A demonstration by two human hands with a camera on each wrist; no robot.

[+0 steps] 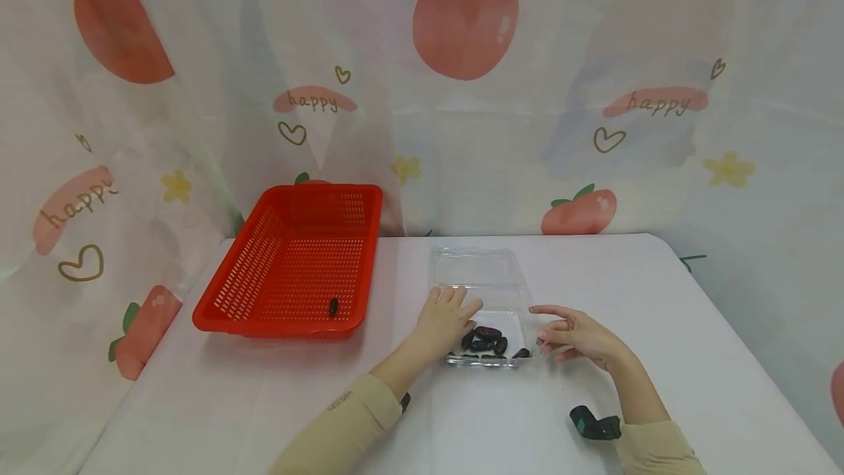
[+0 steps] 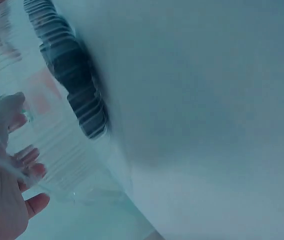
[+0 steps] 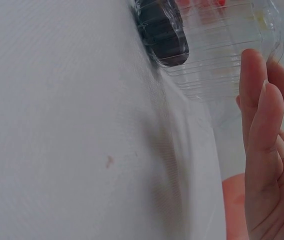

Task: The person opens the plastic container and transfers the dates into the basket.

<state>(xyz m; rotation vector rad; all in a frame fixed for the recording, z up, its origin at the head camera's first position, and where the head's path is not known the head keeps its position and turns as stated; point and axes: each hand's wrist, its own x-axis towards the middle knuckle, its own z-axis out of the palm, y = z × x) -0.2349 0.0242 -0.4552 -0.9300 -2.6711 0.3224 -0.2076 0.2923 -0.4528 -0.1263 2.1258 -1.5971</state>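
A clear plastic clamshell box (image 1: 516, 332) lies on the table, its lid (image 1: 476, 267) folded back behind it. Several dark, oblong dates (image 1: 484, 345) are inside, also visible through the ribbed wall in the left wrist view. My left hand (image 1: 447, 319) reaches over the box's left side with fingers spread, fingertips close to the dates. At the box's right side is my right hand (image 1: 579, 339), index finger extended and the others loosely bent. In the right wrist view its fingertips (image 3: 253, 62) come right at the rim of the box.
A red perforated plastic basket (image 1: 290, 323) stands at the back left, with one dark date (image 1: 333, 307) in it. A white cloth covers the table (image 1: 461, 424). Behind hangs a printed curtain (image 1: 369, 35). A black device (image 1: 593, 424) is by the right wrist.
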